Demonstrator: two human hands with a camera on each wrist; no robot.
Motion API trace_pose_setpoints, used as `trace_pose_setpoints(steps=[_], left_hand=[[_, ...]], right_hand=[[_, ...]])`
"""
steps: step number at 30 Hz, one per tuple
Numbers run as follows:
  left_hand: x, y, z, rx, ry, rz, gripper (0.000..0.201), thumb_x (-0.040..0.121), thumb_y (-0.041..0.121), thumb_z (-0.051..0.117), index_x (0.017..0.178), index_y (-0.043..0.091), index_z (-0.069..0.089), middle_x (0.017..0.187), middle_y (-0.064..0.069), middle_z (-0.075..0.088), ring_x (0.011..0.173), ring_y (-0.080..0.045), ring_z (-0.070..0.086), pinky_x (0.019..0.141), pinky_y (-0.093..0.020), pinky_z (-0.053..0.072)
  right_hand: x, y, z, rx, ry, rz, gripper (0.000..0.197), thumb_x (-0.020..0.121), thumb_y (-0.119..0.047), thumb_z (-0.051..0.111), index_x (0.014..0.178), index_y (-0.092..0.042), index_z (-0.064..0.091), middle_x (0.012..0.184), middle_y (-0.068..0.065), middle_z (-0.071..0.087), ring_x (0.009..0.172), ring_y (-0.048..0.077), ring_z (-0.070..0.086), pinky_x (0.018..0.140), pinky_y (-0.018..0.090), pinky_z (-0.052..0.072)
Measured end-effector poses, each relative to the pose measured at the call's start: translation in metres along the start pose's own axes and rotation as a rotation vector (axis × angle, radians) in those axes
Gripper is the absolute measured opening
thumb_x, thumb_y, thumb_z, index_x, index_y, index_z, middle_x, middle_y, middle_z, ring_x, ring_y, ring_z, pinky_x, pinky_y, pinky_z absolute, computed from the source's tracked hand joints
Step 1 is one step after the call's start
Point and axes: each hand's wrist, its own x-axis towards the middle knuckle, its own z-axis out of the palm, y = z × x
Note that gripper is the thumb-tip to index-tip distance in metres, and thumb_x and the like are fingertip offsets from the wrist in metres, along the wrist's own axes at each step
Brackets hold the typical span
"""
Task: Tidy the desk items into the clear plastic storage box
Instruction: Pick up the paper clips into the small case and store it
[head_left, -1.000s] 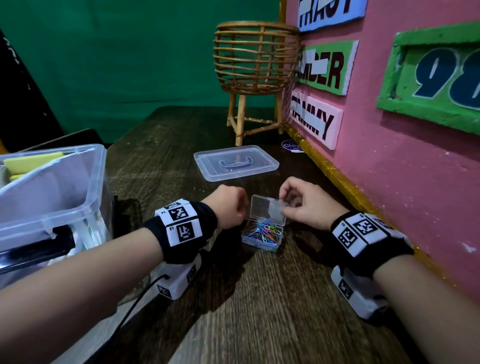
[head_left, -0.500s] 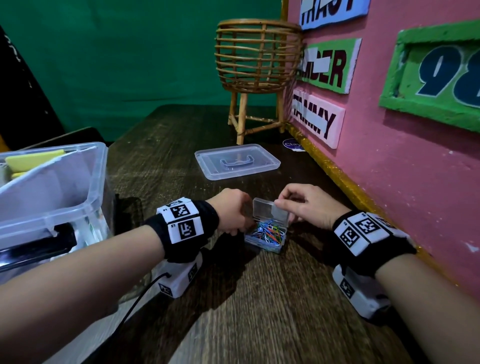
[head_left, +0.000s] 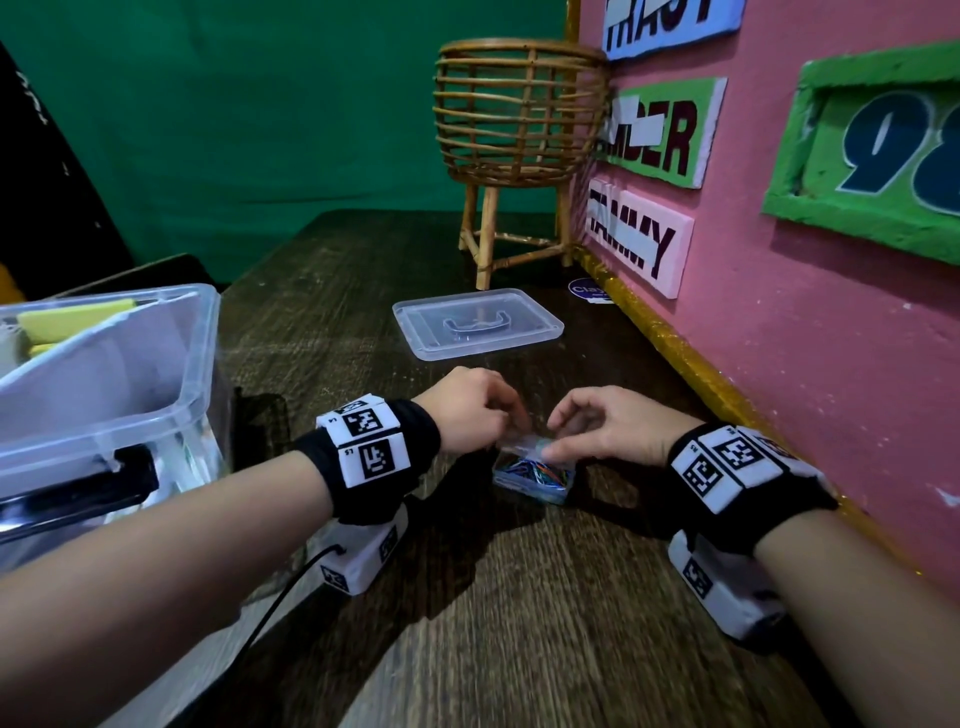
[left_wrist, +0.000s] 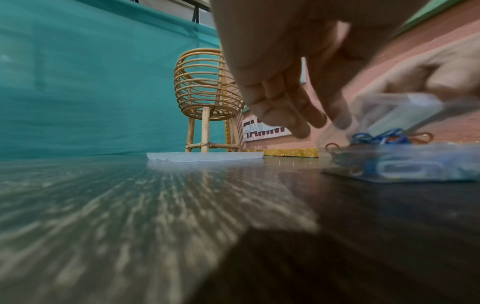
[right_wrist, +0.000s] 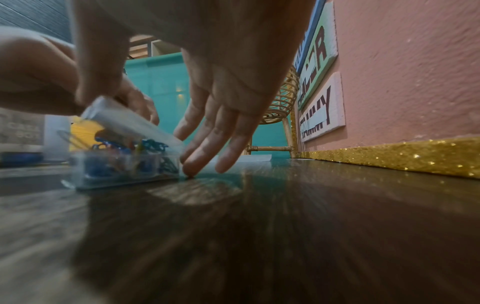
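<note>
A small clear paper clip box (head_left: 535, 475) (left_wrist: 402, 162) (right_wrist: 122, 164) full of coloured clips sits on the dark wooden desk (head_left: 519, 623) between my hands. Its hinged lid (head_left: 524, 446) (left_wrist: 397, 109) (right_wrist: 130, 121) is tilted low over the clips, not quite flat. My right hand (head_left: 571, 431) (right_wrist: 202, 133) pinches the lid's near end, and its other fingers (right_wrist: 221, 144) point down to the desk beside the box. My left hand (head_left: 506, 421) (left_wrist: 298, 115) hovers at the lid's left side with fingers loosely hanging, one fingertip at the lid's edge. The clear plastic storage box (head_left: 202, 332) stands open at the far left.
The storage box's flat lid (head_left: 478, 322) (left_wrist: 205, 157) lies on the desk beyond my hands. A rattan basket on legs (head_left: 519, 114) stands at the back. The pink wall (head_left: 805, 338) with a gold strip (head_left: 675, 343) borders the desk on the right. Yellow pads (head_left: 67, 317) lie inside the storage box.
The small box's lid has swung down from upright to nearly flat under my right hand. My left hand has moved in over the lid's left side.
</note>
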Motion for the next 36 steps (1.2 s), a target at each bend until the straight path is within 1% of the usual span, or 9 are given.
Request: trace_pose_setpoints(steps=[3,5,8,12,18,21,25,32,36], left_hand=[[-0.0007,0.0002,0.0007,0.011,-0.068,0.006,0.015,0.082,0.034,0.065,0.093,0.026,0.071,0.094,0.009,0.054,0.092,-0.009,0.054,0.08,-0.022,0.043],[-0.0012,-0.0004,0.0017,0.008,-0.12,0.02,0.019,0.078,0.037,0.07,0.094,0.026,0.069,0.091,0.011,0.057,0.087,-0.006,0.054,0.074,-0.018,0.044],[0.0007,-0.0015,0.0029,-0.018,-0.188,0.016,0.023,0.076,0.035,0.072,0.097,0.027,0.066,0.099,0.005,0.067,0.092,-0.011,0.061,0.084,-0.026,0.05],[0.0023,-0.001,0.003,-0.055,-0.262,-0.026,0.03,0.076,0.035,0.073,0.103,0.026,0.062,0.107,0.001,0.068,0.1,-0.015,0.062,0.095,-0.034,0.049],[-0.0019,-0.0004,0.0035,-0.011,-0.244,-0.012,0.043,0.074,0.046,0.072,0.11,0.026,0.059,0.104,0.004,0.066,0.097,-0.013,0.062,0.092,-0.033,0.052],[-0.0027,0.0023,0.0032,0.014,-0.236,-0.013,0.049,0.068,0.041,0.078,0.11,0.025,0.059,0.099,0.005,0.064,0.092,-0.012,0.061,0.085,-0.028,0.051],[-0.0012,0.0002,0.0021,-0.025,-0.204,-0.018,0.04,0.072,0.036,0.076,0.108,0.024,0.064,0.101,0.003,0.07,0.091,-0.012,0.063,0.085,-0.028,0.053],[0.0,-0.0028,0.0032,-0.013,-0.233,0.002,0.047,0.066,0.04,0.079,0.109,0.031,0.061,0.094,0.009,0.064,0.086,-0.009,0.059,0.082,-0.028,0.052],[-0.0006,-0.0014,0.0029,-0.057,-0.218,0.011,0.044,0.067,0.048,0.076,0.106,0.036,0.06,0.1,0.007,0.066,0.092,-0.01,0.06,0.083,-0.027,0.05]], right_hand=[[-0.0015,-0.0027,-0.0001,-0.064,-0.054,0.008,0.043,0.062,-0.036,0.083,0.097,-0.024,0.061,0.097,-0.002,0.067,0.079,0.007,0.061,0.085,0.03,0.049],[-0.0025,-0.0042,-0.0002,-0.091,-0.07,0.007,0.045,0.06,-0.034,0.084,0.098,-0.025,0.061,0.094,-0.005,0.065,0.071,0.002,0.057,0.081,0.026,0.048],[-0.0037,-0.0058,-0.0004,-0.115,-0.077,0.012,0.048,0.06,-0.033,0.084,0.103,-0.024,0.063,0.087,-0.01,0.062,0.07,0.0,0.055,0.081,0.024,0.046],[-0.0052,-0.0081,-0.0007,-0.134,-0.078,0.019,0.05,0.063,-0.032,0.083,0.108,-0.025,0.063,0.075,-0.014,0.058,0.07,-0.002,0.054,0.073,0.018,0.041],[-0.0067,-0.0092,-0.0012,-0.166,-0.11,0.012,0.048,0.065,-0.036,0.081,0.109,-0.026,0.064,0.082,-0.015,0.06,0.072,-0.002,0.055,0.069,0.015,0.039],[-0.0089,-0.0099,-0.0011,-0.167,-0.14,0.012,0.045,0.068,-0.027,0.08,0.109,-0.026,0.063,0.075,-0.016,0.06,0.067,-0.004,0.056,0.063,0.01,0.039],[-0.0087,-0.0094,-0.0015,-0.151,-0.171,0.003,0.047,0.07,-0.015,0.079,0.113,-0.02,0.061,0.074,-0.014,0.062,0.057,-0.009,0.058,0.052,-0.001,0.038],[-0.0089,-0.0093,-0.002,-0.113,-0.154,-0.007,0.052,0.067,-0.018,0.081,0.115,-0.019,0.062,0.071,-0.014,0.065,0.054,-0.014,0.058,0.052,-0.002,0.039],[-0.0102,-0.0099,-0.0019,-0.088,-0.149,0.003,0.056,0.064,-0.015,0.084,0.115,-0.017,0.061,0.054,-0.021,0.064,0.051,-0.015,0.057,0.05,-0.001,0.039]])
